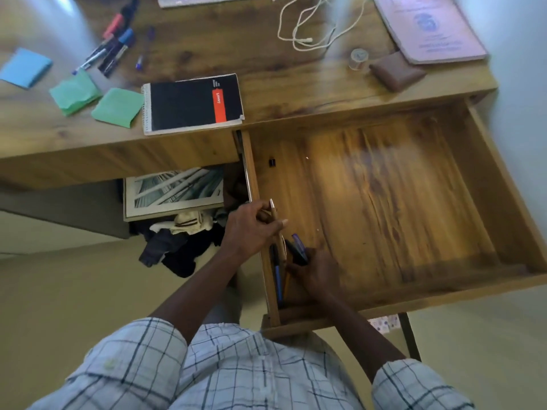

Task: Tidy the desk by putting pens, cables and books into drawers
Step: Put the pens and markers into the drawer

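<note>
Sleeve; left grip; pen fore-aft, tip deskward

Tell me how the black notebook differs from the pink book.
The black notebook has a red label and a spiral binding; the pink book bears a blue emblem and shows no spiral. The black notebook lies by the front edge of the desk, the pink book at the far right. Both lie closed and flat.

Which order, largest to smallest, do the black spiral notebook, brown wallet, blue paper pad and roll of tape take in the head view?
1. black spiral notebook
2. brown wallet and blue paper pad: look alike, unranked
3. roll of tape
</note>
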